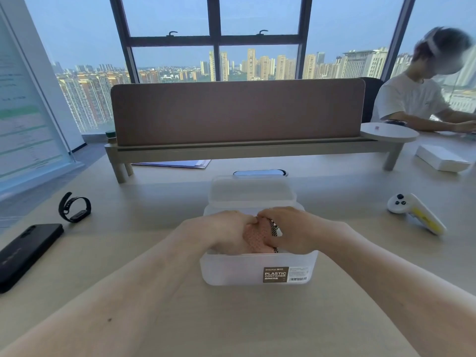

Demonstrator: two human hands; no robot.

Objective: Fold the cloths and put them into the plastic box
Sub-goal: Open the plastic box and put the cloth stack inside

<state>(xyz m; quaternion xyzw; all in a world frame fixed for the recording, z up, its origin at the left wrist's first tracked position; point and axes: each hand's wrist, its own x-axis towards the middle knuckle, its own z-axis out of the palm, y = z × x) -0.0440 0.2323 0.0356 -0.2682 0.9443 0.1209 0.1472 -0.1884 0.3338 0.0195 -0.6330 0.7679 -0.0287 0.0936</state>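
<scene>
So we've got both hands down in the plastic box (257, 269), which sits on the tabletop (154, 243) right in front of us, label facing near. Our left hand (221, 231) is curled over the left side of the pink cloth (256, 238), fingers bent and pressed against it, thumb meeting the other hand at the top. Our right hand (291, 228) is closed around the right side of the same bundle, and a black-and-white checked cloth (274, 228) peeks out from under it. Both cloths are inside the box, below its rim, though how neatly they're folded we can't tell because the hands cover most of them.

The box's clear lid (251, 191) lies just beyond it on the far side. Off to the left there's a black phone (24, 253) and a black wristband (74, 207), well apart from the box. To the right sits a white controller (414, 212). Another person in a white shirt (412, 99) sits at the far right.
</scene>
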